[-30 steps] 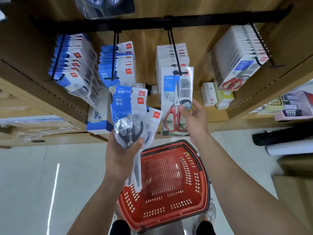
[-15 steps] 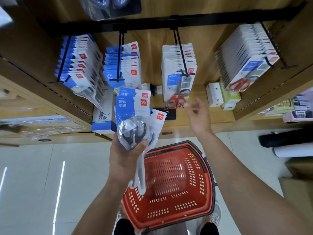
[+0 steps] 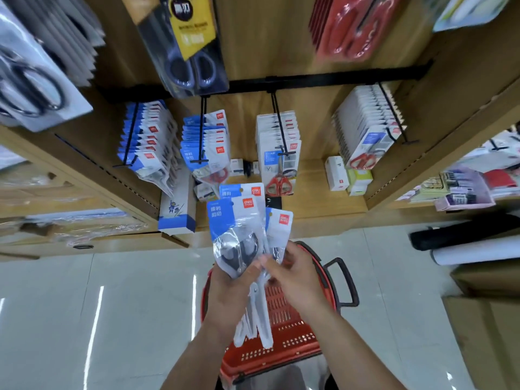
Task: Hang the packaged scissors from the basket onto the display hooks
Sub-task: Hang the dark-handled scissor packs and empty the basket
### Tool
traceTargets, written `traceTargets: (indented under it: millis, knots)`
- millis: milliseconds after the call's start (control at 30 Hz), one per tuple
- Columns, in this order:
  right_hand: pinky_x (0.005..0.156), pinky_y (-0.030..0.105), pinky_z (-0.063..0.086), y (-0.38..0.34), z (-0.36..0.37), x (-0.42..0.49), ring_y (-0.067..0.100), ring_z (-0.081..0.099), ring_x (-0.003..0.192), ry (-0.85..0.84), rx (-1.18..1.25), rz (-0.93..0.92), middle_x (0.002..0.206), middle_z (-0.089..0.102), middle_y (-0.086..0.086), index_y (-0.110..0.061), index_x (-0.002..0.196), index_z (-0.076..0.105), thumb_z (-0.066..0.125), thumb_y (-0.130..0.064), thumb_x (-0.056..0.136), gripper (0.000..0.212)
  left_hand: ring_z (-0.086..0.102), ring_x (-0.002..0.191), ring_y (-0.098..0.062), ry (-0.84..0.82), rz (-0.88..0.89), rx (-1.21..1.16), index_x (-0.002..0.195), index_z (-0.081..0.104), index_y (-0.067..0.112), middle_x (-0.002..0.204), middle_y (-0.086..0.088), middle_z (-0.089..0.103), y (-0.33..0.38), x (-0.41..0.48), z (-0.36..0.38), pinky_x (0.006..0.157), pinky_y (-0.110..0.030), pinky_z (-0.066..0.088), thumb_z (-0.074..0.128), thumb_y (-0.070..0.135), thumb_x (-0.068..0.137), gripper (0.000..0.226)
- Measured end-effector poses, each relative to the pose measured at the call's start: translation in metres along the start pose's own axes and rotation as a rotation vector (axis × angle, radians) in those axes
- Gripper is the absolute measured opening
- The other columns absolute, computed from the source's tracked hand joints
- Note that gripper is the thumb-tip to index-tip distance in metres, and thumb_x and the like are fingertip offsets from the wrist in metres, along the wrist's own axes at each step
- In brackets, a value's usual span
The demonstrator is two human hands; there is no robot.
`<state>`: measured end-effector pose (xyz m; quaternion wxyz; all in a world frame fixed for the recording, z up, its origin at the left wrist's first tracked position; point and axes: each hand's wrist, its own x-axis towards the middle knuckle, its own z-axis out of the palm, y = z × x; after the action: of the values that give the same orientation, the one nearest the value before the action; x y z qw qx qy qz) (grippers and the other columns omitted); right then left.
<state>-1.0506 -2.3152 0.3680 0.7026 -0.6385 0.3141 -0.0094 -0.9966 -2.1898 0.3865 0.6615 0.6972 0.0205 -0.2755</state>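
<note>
My left hand (image 3: 229, 291) grips a fan of three packaged scissors (image 3: 239, 229) with blue-and-white header cards, held upright in front of the shelf. My right hand (image 3: 292, 274) has its fingers on the rightmost pack (image 3: 280, 229), pinching its lower part. Below both hands the red basket (image 3: 281, 347) stands on the floor. Black display hooks (image 3: 201, 130) on a black rail carry rows of like packs; the hook to the right (image 3: 280, 128) bears white packs with red-handled scissors (image 3: 280, 184) at the front.
Wooden shelf walls stand left and right of the hook bay. Larger scissor packs (image 3: 185, 43) hang from an upper row overhead. Small boxes (image 3: 336, 173) sit on the shelf base. Cardboard boxes (image 3: 484, 319) stand on the floor to the right.
My right hand let go of the red-handled pack on the hook and came down to the packs in my left hand. The view tilted up, showing the upper row.
</note>
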Motion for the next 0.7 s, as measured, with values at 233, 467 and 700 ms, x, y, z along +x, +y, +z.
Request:
traceTargets:
  millis: [233, 467, 700]
  knots:
    - [0.081, 0.041, 0.060, -0.053, -0.015, -0.037, 0.024, 0.077, 0.088, 0.156, 0.069, -0.039, 0.093, 0.080, 0.005, -0.018, 0.108, 0.072, 0.069, -0.012, 0.097, 0.013, 0.068, 0.122, -0.023, -0.024, 0.035, -0.071, 0.138, 0.063, 0.025, 0.128, 0.000, 0.073, 0.048, -0.036, 0.010, 0.110, -0.055, 0.048, 0.074, 0.026, 0.087, 0.052]
    - [0.053, 0.028, 0.057, -0.093, -0.019, -0.058, 0.018, 0.074, 0.074, 0.214, 0.168, -0.072, 0.089, 0.075, 0.007, -0.012, 0.108, 0.059, 0.067, -0.007, 0.098, 0.014, 0.073, 0.109, -0.011, 0.035, 0.085, -0.086, 0.122, 0.070, 0.026, 0.114, 0.008, 0.078, 0.085, -0.049, 0.020, 0.100, -0.037, 0.054, 0.071, 0.008, 0.096, 0.031]
    - [0.088, 0.051, 0.060, -0.118, -0.011, -0.057, 0.027, 0.075, 0.094, 0.250, 0.171, -0.133, 0.101, 0.077, 0.006, -0.024, 0.108, 0.063, 0.064, -0.009, 0.100, 0.017, 0.071, 0.116, -0.021, 0.062, 0.111, -0.150, 0.133, 0.065, 0.017, 0.122, -0.001, 0.076, 0.109, -0.053, 0.018, 0.102, -0.042, 0.054, 0.072, 0.007, 0.095, 0.040]
